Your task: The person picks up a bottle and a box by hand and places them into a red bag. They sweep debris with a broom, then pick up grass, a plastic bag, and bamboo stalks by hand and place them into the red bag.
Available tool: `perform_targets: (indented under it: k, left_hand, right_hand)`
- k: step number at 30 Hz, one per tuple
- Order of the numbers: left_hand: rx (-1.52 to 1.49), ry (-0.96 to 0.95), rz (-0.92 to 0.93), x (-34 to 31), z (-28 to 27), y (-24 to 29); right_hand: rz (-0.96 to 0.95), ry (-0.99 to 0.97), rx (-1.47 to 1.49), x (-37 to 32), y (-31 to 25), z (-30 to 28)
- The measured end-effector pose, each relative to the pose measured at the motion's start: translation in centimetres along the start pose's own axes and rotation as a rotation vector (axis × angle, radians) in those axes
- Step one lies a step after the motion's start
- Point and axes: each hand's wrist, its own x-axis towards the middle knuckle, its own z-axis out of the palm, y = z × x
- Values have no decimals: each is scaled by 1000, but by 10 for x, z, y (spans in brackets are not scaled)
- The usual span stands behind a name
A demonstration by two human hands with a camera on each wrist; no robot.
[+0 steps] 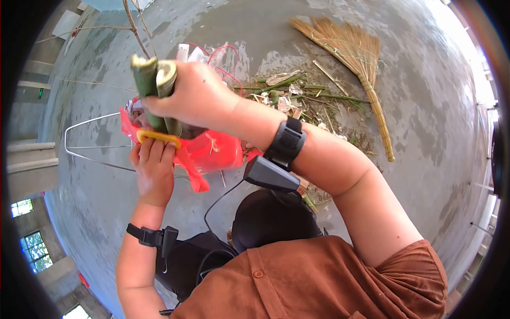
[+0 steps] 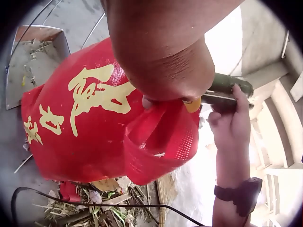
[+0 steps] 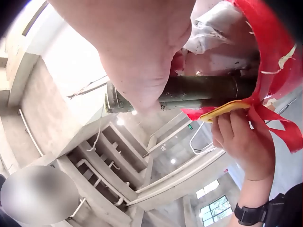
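Note:
My right hand (image 1: 199, 93) grips two green bamboo pieces (image 1: 144, 80), with their cut ends above the fist. Their lower ends go into the mouth of a red bag (image 1: 220, 151), which hides them in the head view. At the bag's near rim, my left hand (image 1: 155, 170) holds a yellow handle (image 3: 222, 111), fingers curled over it. Large yellow characters cover the bag's side in the left wrist view. White plastic wrapping (image 3: 215, 28) shows inside the bag, beside the bamboo.
A straw broom (image 1: 366, 74) lies on the grey floor at the right. Next to it spreads a heap of stalks and scraps (image 1: 297, 95). A dustpan (image 2: 60, 47) stands behind the bag, and thin bare twigs (image 1: 133, 26) rise beyond the bamboo.

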Motion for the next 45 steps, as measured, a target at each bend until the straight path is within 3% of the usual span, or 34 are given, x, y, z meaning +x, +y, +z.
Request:
perform_targets:
  k: [1, 5, 7, 8, 10, 12, 13, 15, 16, 17, 18, 20, 22, 23, 24, 26, 27, 29, 30, 32, 35, 36, 38, 39, 41, 42, 45]
  left_hand:
    - [3, 0, -9, 0, -1, 1]
    - [-105, 105, -37, -4, 5, -1]
    - [-117, 141, -65, -6, 8, -2]
    - [-125, 125, -86, -5, 8, -4]
    - [-127, 104, -113, -7, 6, -5]
    - [-105, -147, -131, -3, 4, -6]
    - [-102, -147, -134, 0, 3, -6]
    - [-341, -438, -267, 10, -10, -8]
    - [-340, -438, -272, 17, -23, -14]
    - [-541, -662, -406, 25, -36, -19]
    - [-745, -883, -542, 28, -42, -23]
    - [-896, -859, -550, 23, -34, -41]
    - [-1251, -1003, -923, 32, -32, -54]
    - [-1301, -1004, -972, 35, -30, -53]
    - [-1300, -1011, -978, 44, -33, -49]
    - [-983, -1280, -764, 56, -43, -41]
    - [-979, -1282, -765, 51, -38, -44]
    - [-1574, -1219, -871, 27, -23, -49]
    - [-1570, -1217, -872, 24, -22, -48]
    - [-1788, -997, -1062, 22, -19, -45]
    - [-1647, -1114, -1180, 27, -17, -53]
    - [-1645, -1113, -1185, 30, -16, -53]
    - [-1190, -1318, -881, 28, -15, -51]
    - [-1190, -1315, -883, 24, -11, -47]
    - [-1105, -1161, -650, 16, -3, -38]
    - [-1106, -1162, -656, 20, -6, -34]
    - [-928, -1311, -607, 41, -10, -28]
  right_hand:
    - [-32, 59, -4, 1, 0, 0]
    - [-7, -47, 33, -1, 1, -11]
    - [188, -89, 255, -6, 4, -12]
    - [183, -91, 255, -7, 5, -13]
    - [203, 34, 382, -10, 11, -15]
    - [175, 153, 566, -8, 20, -28]
    - [124, 201, 567, -4, 26, -40]
    - [22, 262, 635, 2, 29, -65]
    - [-27, 274, 700, 5, 21, -77]
    - [95, 277, 697, 6, 10, -91]
    - [-4, 287, 859, 5, 0, -95]
    - [-36, 218, 836, 10, 24, -117]
    - [-25, 251, 870, 11, 18, -121]
    - [-22, 229, 894, 10, 15, -122]
    - [-16, 209, 921, 10, 15, -125]
    - [28, 110, 925, 11, 27, -127]
    - [40, 111, 912, 8, 18, -120]
    - [64, 110, 879, -1, 5, -109]
    - [60, 111, 882, -3, 7, -109]
    - [122, 106, 740, -5, 14, -113]
    - [92, 18, 799, -6, 11, -123]
    - [93, 16, 803, -5, 7, -124]
    - [147, 62, 534, -8, -5, -117]
    - [98, 66, 625, -8, -5, -114]
    - [38, 47, 753, -9, -11, -113]
    - [-19, 29, 883, -9, -14, -112]
    - [-1, -18, 793, 2, -11, -107]
